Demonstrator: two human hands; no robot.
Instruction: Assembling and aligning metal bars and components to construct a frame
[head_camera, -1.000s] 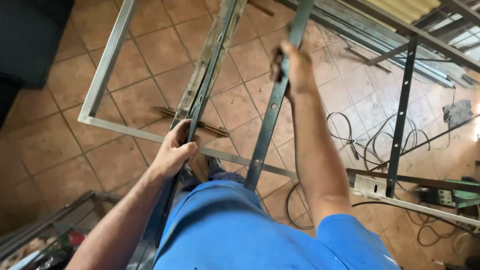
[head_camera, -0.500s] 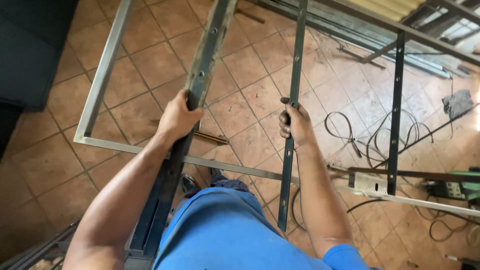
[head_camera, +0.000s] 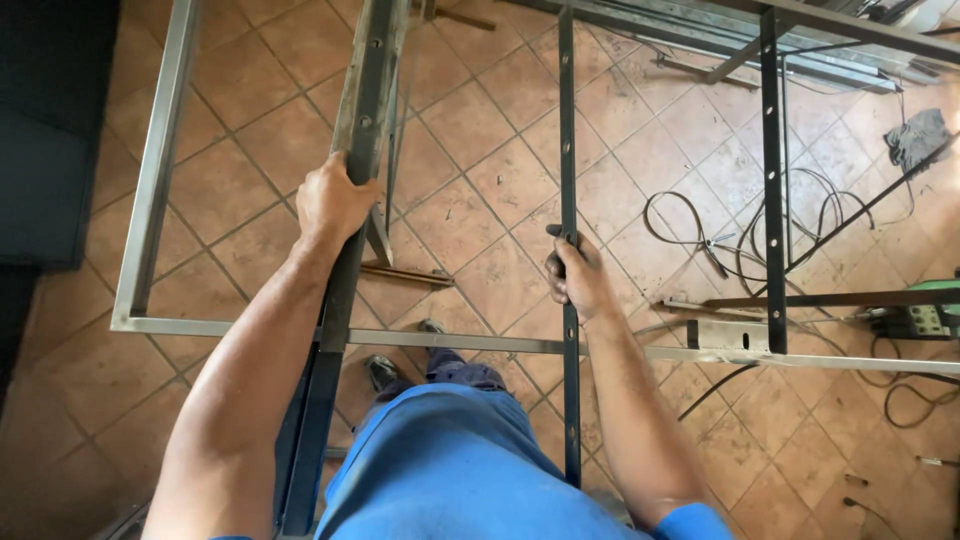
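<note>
Gripping two uprights: our left hand (head_camera: 335, 205) wraps the wide perforated steel channel (head_camera: 362, 120) left of centre. Our right hand (head_camera: 575, 275) closes its fingers (head_camera: 556, 268) round the thin flat bar (head_camera: 567, 130) at centre, apparently steadying both against the frame rail (head_camera: 450, 343).

Your plain blue cotton shirt (head_camera: 450, 470) fills the bottom centre of the frame, smooth across the front with a few soft folds, and without any print or pocket showing. Its short sleeve edge shows again as a blue patch at the lower right, just above the bottom edge. Both your forearms are bare from there up, with no watch, glove or band on either wrist. Just above the shirt, near the middle of the frame, you wear dark blue-grey trousers (head_camera: 460, 372), and to their left sits one dark worn shoe (head_camera: 384, 372) with a paler sole edge.
</note>
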